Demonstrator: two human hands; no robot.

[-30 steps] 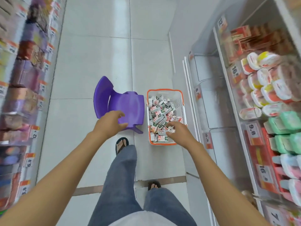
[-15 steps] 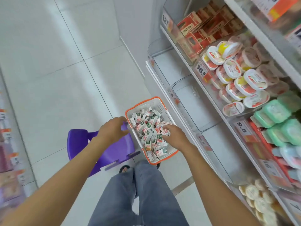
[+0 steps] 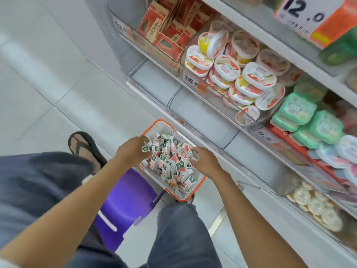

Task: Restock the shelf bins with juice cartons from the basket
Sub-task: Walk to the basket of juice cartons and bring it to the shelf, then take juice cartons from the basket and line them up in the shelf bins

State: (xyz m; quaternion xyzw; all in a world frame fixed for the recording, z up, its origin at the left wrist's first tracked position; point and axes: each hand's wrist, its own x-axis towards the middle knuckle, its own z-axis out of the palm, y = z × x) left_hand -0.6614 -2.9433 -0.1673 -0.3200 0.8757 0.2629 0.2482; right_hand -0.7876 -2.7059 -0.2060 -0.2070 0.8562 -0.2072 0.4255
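Denim first: our jeans-clad legs (image 3: 179,238) fill the bottom of the view. A purple plastic stool (image 3: 127,200) stands between the knees and just beside the basket's near end.

Item, left hand (image 3: 131,151): over the left edge of the pile, fingers curled down among the juice cartons (image 3: 170,163). One green-and-white carton sits at its fingertips; we cannot tell whether it is pinched or only touched.

Item, right hand (image 3: 205,162): over the right side of the same pile, fingers loosely spread and resting on the cartons, nothing visibly held.

Item, basket (image 3: 164,126): white mesh walls, orange rim, on the floor beside the shelf unit. The small cartons lie heaped in it, between and beneath both hands.

Item, black sandal (image 3: 83,144): on our foot, left of the basket, on pale floor tiles (image 3: 48,84).

Item, clear shelf bins (image 3: 202,117): low row just beyond the basket, their grey bottoms showing.

Item, upper row: red boxes (image 3: 164,26) at the left, white tubs (image 3: 241,74) stacked beside them, green packs (image 3: 309,117) further right. A price tag (image 3: 191,80) reading 16.8 hangs on the bin front below the tubs.
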